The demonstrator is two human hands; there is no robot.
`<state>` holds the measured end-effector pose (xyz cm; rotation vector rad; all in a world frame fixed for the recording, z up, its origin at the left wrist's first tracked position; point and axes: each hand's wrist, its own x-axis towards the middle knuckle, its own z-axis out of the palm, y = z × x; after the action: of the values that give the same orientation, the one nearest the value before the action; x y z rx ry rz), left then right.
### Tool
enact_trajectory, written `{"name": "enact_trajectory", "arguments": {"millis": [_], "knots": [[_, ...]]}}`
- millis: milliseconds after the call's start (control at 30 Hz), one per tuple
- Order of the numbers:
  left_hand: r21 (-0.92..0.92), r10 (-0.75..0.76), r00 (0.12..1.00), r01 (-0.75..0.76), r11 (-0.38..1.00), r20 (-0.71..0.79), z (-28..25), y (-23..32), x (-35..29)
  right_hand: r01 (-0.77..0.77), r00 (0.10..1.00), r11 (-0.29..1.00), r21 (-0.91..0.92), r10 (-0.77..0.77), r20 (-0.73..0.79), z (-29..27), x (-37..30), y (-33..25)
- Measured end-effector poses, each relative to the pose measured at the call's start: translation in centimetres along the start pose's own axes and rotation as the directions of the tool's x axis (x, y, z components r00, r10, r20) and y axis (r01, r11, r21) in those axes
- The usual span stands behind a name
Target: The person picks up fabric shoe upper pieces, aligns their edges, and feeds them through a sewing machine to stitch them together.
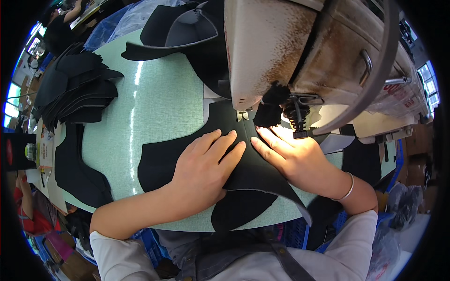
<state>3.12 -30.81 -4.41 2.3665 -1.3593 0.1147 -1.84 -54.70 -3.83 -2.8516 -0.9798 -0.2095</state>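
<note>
A black fabric piece [248, 159] with curved edges lies under the presser foot [242, 115] of a worn, off-white sewing machine [267, 47]. A line runs down its middle from the foot, and its near edge curls up. My left hand [206, 164] rests flat on its left part, fingers stretched toward the foot. On the right, my right hand [290, 152] presses flat too, fingers extended under the machine's lamp light, the tips close to a black fuzzy wrap [269, 107]. Another dark piece [241, 210] shows beneath the near edge.
A stack of black cut pieces [77, 89] sits at the table's left, with longer black pieces [79, 168] below it. Joined black pieces [180, 28] lie behind, beside the machine. The green tabletop [159, 98] has a curved edge. Blue crates [295, 234] stand underneath. People work at far left.
</note>
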Motion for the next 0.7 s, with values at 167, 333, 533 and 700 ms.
{"name": "enact_trajectory", "arguments": {"millis": [167,333,533,700], "knots": [[0.005,0.044,0.999,-0.044,0.999,-0.011,-0.3,-0.9,0.4,-0.008,1.000,1.000,0.002,0.008,0.006,-0.2,0.2,0.5],[-0.066,0.054,0.999,-0.054,0.996,-0.001,-1.1,-2.2,0.8,0.023,0.997,0.999,-0.039,-0.026,-0.074,0.5,0.2,1.2],[-0.157,0.070,0.979,-0.040,0.987,0.193,-2.7,-3.6,1.1,0.071,0.990,0.988,-0.138,-0.087,-0.110,-0.2,0.6,0.9],[-0.089,0.050,0.981,-0.034,0.995,0.188,-1.9,-2.7,0.9,-0.042,0.999,0.997,-0.069,0.041,-0.023,-0.7,0.7,0.1]]}}
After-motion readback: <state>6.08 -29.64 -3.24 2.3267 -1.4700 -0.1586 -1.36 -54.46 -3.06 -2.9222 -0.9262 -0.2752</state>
